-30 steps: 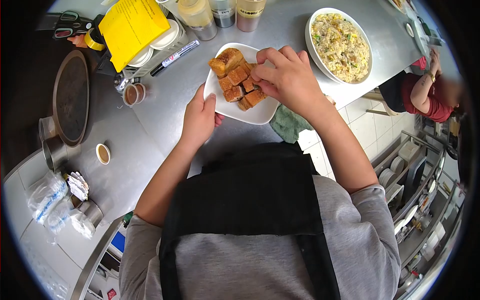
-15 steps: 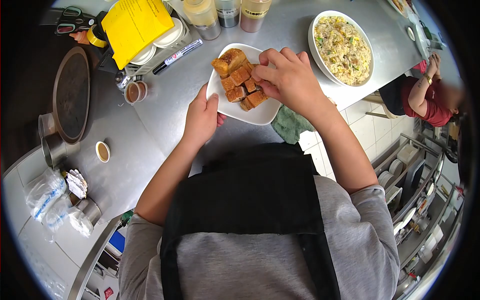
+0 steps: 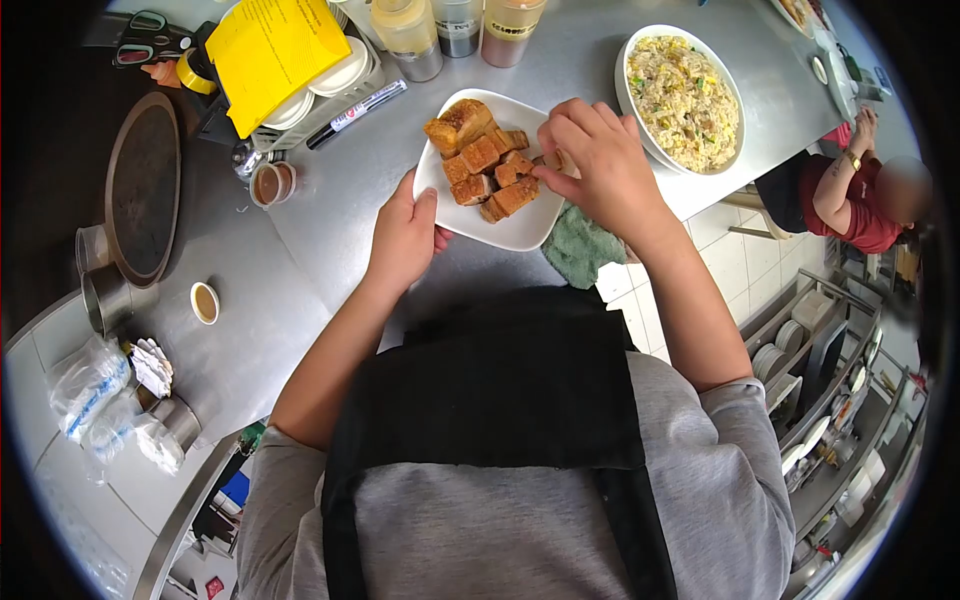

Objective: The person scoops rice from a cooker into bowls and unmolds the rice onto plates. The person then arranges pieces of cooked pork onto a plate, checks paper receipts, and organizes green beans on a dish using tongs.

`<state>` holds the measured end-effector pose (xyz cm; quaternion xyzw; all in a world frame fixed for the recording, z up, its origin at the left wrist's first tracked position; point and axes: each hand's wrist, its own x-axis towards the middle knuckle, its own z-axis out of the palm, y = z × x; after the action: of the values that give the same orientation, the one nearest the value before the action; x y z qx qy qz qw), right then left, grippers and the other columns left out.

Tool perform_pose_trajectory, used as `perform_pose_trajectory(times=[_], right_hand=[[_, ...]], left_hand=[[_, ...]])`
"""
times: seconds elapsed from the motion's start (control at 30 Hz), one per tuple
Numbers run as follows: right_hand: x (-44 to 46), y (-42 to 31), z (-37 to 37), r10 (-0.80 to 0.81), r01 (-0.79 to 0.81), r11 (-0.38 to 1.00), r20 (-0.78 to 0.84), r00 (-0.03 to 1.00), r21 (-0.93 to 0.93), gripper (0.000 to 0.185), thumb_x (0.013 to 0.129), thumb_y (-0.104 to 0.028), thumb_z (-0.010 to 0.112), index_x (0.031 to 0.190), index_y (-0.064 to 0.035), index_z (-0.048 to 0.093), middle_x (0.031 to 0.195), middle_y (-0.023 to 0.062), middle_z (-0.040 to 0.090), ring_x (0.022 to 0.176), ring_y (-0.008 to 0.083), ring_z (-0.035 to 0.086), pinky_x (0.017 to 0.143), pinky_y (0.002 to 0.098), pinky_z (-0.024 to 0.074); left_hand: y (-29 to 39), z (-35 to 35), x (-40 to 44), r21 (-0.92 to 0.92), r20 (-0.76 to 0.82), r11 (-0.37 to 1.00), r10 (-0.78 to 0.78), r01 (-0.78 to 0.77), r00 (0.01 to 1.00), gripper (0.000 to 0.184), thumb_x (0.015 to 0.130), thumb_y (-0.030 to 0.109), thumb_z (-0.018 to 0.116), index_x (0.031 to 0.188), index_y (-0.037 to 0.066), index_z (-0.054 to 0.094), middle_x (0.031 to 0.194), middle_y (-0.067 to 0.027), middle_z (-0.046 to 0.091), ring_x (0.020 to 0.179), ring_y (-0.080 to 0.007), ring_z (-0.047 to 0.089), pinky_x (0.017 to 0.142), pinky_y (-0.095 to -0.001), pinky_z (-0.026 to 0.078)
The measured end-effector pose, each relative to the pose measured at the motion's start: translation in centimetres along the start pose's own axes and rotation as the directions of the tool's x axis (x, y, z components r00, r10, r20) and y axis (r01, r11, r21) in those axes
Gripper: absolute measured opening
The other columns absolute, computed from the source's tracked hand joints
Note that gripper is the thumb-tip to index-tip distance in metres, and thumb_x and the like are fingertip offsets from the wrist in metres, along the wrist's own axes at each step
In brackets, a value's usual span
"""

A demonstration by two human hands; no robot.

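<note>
A white plate with several browned, crisp-looking meat pieces is tilted slightly above the steel counter. My left hand grips its lower left rim, thumb on top and fingers underneath. Over the plate's right side is my right hand, its fingers curled and drawn together just beside the rightmost pieces. What those fingertips hold, if anything, is hidden. Right of the plate, a white bowl of fried rice stands on the counter.
Sauce bottles stand behind the plate. A marker, a yellow sheet and sauce cups lie to the left. A green cloth hangs at the counter edge. Another person sits at the right, near a dish rack.
My right hand has moved slightly right, away from the middle of the meat, uncovering more pieces. My left hand still holds the plate.
</note>
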<state>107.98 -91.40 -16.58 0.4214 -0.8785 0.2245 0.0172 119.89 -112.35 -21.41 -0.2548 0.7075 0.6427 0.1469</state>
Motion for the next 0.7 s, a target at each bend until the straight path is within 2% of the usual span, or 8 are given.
perform_pose_trajectory(times=[0.2, 0.27, 0.3, 0.33, 0.4, 0.47, 0.53, 0.7], right_hand=[[-3.5, 0.4, -1.6, 0.157, -0.158, 0.987, -0.046, 0.987, -0.008, 0.033, 0.067, -0.019, 0.079, 0.089, -0.0130, 0.055, 0.093, 0.0010, 0.054, 0.090, 0.0224, 0.055, 0.074, 0.0398, 0.0396], [-5.2, 0.1, -2.1, 0.417, -0.433, 0.901, 0.224, 0.881, 0.026, 0.030, 0.069, -0.022, 0.079, 0.086, -0.0110, 0.057, 0.094, 0.0019, 0.055, 0.093, 0.0233, 0.056, 0.076, 0.0427, 0.0431], [-5.8, -0.4, -2.1, 0.479, -0.468, 0.875, 0.344, 0.808, -0.120, 0.029, 0.069, -0.023, 0.078, 0.088, -0.0100, 0.060, 0.097, 0.0035, 0.055, 0.097, 0.0249, 0.056, 0.080, 0.0441, 0.0453], [-6.9, -0.7, -1.3, 0.478, -0.465, 0.877, 0.339, 0.810, -0.123, 0.029, 0.069, -0.023, 0.078, 0.088, -0.0100, 0.060, 0.097, 0.0035, 0.055, 0.097, 0.0249, 0.056, 0.080, 0.0441, 0.0453], [-9.0, -0.9, 0.7, 0.331, -0.323, 0.944, 0.231, 0.915, -0.073, 0.031, 0.069, -0.022, 0.078, 0.094, -0.0104, 0.063, 0.099, 0.0052, 0.055, 0.099, 0.0262, 0.055, 0.083, 0.0435, 0.0451], [-9.5, -1.5, 2.0, 0.303, -0.280, 0.950, 0.195, 0.933, -0.138, 0.030, 0.070, -0.018, 0.075, 0.098, -0.0105, 0.064, 0.101, 0.0071, 0.054, 0.099, 0.0278, 0.053, 0.085, 0.0430, 0.0441], [-9.3, -1.6, 3.1, 0.287, -0.279, 0.956, 0.094, 0.953, -0.091, 0.026, 0.071, -0.014, 0.070, 0.097, -0.0099, 0.065, 0.102, 0.0063, 0.054, 0.096, 0.0274, 0.053, 0.085, 0.0425, 0.0429], [-8.0, -0.8, 5.1, 0.202, -0.191, 0.977, -0.133, 0.970, 0.094, 0.016, 0.071, -0.002, 0.059, 0.084, -0.0052, 0.067, 0.087, 0.0106, 0.059, 0.082, 0.0305, 0.055, 0.080, 0.0394, 0.0437]], left_hand=[[0.0, 0.1, -0.1, -0.017, 0.001, 1.000, 0.006, -0.006, 1.000, 0.033, 0.100, 0.016, 0.035, 0.129, 0.003, 0.046, 0.067, -0.0046, 0.058, 0.053, -0.0091, 0.053, 0.052, -0.0252, 0.048], [-0.1, 0.1, -0.2, -0.036, 0.001, 0.999, 0.009, -0.008, 1.000, 0.033, 0.100, 0.016, 0.035, 0.128, 0.003, 0.046, 0.067, -0.0044, 0.058, 0.053, -0.0089, 0.053, 0.052, -0.0251, 0.048], [-0.4, 0.0, -0.4, -0.080, 0.014, 0.997, -0.008, 0.009, 1.000, 0.031, 0.100, 0.016, 0.035, 0.125, 0.002, 0.047, 0.067, -0.0044, 0.057, 0.053, -0.0088, 0.052, 0.051, -0.0247, 0.047], [-0.7, -0.2, -0.6, -0.123, 0.027, 0.992, -0.024, 0.027, 0.999, 0.030, 0.100, 0.016, 0.035, 0.123, 0.002, 0.047, 0.067, -0.0043, 0.057, 0.052, -0.0087, 0.052, 0.050, -0.0244, 0.047], [-1.1, -0.7, -1.4, -0.162, 0.021, 0.987, -0.007, 0.011, 1.000, 0.028, 0.100, 0.017, 0.035, 0.120, 0.002, 0.048, 0.067, -0.0043, 0.057, 0.052, -0.0085, 0.051, 0.050, -0.0238, 0.046], [-1.5, -1.6, -2.8, -0.201, 0.005, 0.980, 0.008, -0.006, 1.000, 0.027, 0.100, 0.017, 0.035, 0.118, 0.002, 0.049, 0.067, -0.0043, 0.057, 0.052, -0.0083, 0.051, 0.049, -0.0232, 0.045], [-2.0, -2.8, -4.5, -0.244, -0.057, 0.969, 0.017, -0.031, 0.998, 0.025, 0.100, 0.017, 0.036, 0.115, 0.002, 0.050, 0.066, -0.0043, 0.057, 0.051, -0.0080, 0.050, 0.048, -0.0226, 0.043], [-4.6, -7.1, -10.1, -0.298, -0.252, 0.949, 0.029, -0.106, 0.967, 0.023, 0.099, 0.018, 0.038, 0.111, 0.003, 0.051, 0.068, -0.0027, 0.056, 0.051, -0.0075, 0.048, 0.046, -0.0217, 0.041]])
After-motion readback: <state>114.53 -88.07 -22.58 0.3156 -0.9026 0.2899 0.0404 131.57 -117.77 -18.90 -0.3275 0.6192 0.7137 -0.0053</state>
